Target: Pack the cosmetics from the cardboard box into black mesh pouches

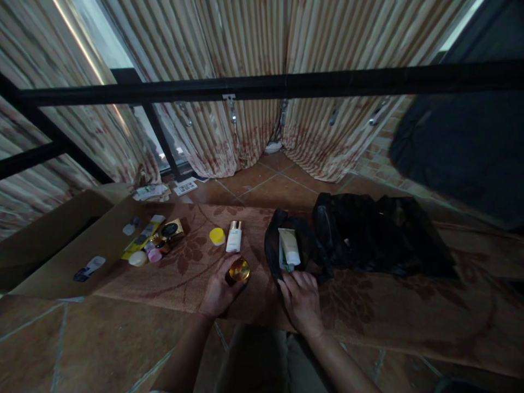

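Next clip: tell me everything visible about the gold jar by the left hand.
The gold jar is small and round, with a shiny, metallic-looking gold lid that catches the light. The body beneath looks dark and is mostly hidden. It is upright with the lid on, apparently resting on the patterned rug. It sits nearer the person than a white bottle and to the left of the black pouch. The left hand wraps it from the near-left side. No label is readable.

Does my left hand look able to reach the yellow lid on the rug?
Probably yes: the yellow lid lies just beyond the left hand with bare rug between, though that hand grips the gold jar.
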{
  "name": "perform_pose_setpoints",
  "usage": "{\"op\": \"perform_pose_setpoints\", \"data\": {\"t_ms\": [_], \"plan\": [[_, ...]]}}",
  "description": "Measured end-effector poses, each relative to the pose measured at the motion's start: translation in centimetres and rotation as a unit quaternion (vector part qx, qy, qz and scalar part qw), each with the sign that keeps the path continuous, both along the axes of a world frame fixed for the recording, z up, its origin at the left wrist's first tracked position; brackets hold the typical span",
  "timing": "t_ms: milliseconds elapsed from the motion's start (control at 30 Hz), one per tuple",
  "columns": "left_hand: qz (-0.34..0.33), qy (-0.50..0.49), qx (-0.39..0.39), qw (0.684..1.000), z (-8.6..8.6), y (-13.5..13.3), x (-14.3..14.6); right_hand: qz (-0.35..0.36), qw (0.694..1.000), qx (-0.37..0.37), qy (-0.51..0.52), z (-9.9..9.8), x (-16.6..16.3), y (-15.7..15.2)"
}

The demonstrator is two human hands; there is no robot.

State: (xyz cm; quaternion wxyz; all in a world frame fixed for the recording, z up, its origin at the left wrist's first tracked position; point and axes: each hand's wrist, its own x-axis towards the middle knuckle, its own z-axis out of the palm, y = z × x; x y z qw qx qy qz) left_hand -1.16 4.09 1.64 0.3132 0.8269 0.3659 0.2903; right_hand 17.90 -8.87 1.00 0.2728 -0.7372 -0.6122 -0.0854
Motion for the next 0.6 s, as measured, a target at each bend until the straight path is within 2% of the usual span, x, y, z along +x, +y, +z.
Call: {"op": "perform_pose_setpoints", "data": {"t_ms": [267,600], "plan": [[0.018,0.02,-0.026,0.999,-0.44,-0.04,-0.18,-0.007,1.0,0.008,0.01,-0.06,-0.18,0.17],[0.034,0.016,-0.014,0.999,-0.36,-0.03,-0.07,-0.011,1.0,0.017,0.017,0.3,-0.29,0.24]]}}
